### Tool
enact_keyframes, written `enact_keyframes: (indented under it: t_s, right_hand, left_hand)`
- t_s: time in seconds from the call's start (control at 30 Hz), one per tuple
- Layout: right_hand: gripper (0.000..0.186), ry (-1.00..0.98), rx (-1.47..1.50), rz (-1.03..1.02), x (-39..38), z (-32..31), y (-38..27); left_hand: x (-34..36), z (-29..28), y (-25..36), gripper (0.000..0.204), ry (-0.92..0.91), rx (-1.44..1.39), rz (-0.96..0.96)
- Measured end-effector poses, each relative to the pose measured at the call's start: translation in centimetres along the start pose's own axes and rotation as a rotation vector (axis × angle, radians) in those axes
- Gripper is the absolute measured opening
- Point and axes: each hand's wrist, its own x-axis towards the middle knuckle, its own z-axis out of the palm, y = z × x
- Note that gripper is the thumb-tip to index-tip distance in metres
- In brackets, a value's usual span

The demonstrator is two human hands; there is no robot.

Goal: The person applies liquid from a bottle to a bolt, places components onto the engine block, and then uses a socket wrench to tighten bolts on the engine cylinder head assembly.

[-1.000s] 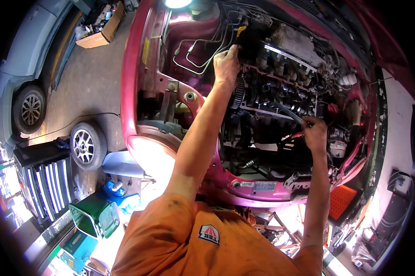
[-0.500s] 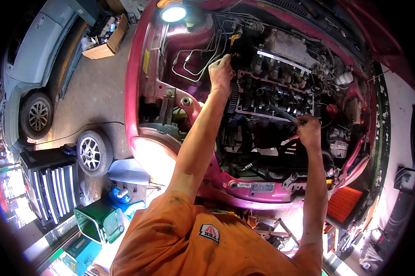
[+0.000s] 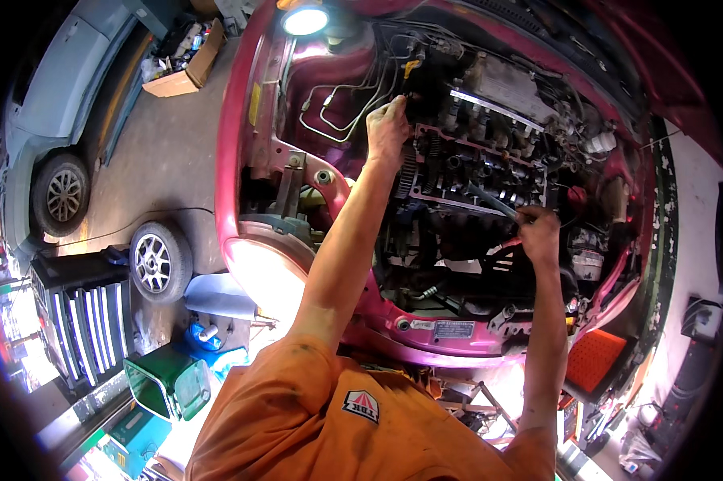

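Observation:
My left hand [image 3: 387,132] is closed in a fist at the left end of the opened engine [image 3: 477,172], beside the toothed timing gear [image 3: 407,172]. What it grips is hidden by the fingers; a yellow hooked piece [image 3: 412,67] shows just beyond it. Over the near right side of the engine, my right hand [image 3: 540,234] is closed round the end of a long grey bar-shaped tool [image 3: 494,200]. The tool's far end lies against the exposed camshaft area, slanting up to the left. Its exact kind does not show.
A red car's engine bay surrounds the work, with thin metal pipes [image 3: 329,104] at left and a bright lamp [image 3: 305,21] above. On the floor to the left are a loose wheel [image 3: 161,262], a green bin [image 3: 167,383] and a cardboard box [image 3: 186,76]. An orange panel [image 3: 595,361] stands at right.
Both hands keep nearly the same places and grips. The view has shifted slightly; the grey tool still rests across the engine.

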Motion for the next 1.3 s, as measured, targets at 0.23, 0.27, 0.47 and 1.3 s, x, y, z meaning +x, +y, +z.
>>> enact_keyframes:
  t_s: [0.23, 0.27, 0.47, 1.3]
  right_hand:
    - [0.013, 0.029, 0.044, 0.002, -0.4, -1.0, -2.2]
    - [0.014, 0.021, 0.011, 0.014, -0.4, -1.1, -2.5]
    - [0.015, 0.121, -0.121, -0.091, 0.2, 0.0, -2.3]
    - [0.032, 0.393, 0.448, -0.372, 1.3, 2.5, 1.7]
  left_hand:
    - [0.1, -0.3, -0.4, 0.039, -0.053, 0.072, 0.070]
    - [-0.1, -0.2, -0.2, 0.043, -0.068, 0.090, 0.105]
    - [-0.2, -0.9, 0.4, 0.037, -0.106, 0.102, 0.144]
    - [2.9, -2.3, -4.1, 0.038, 0.143, 0.368, 0.211]
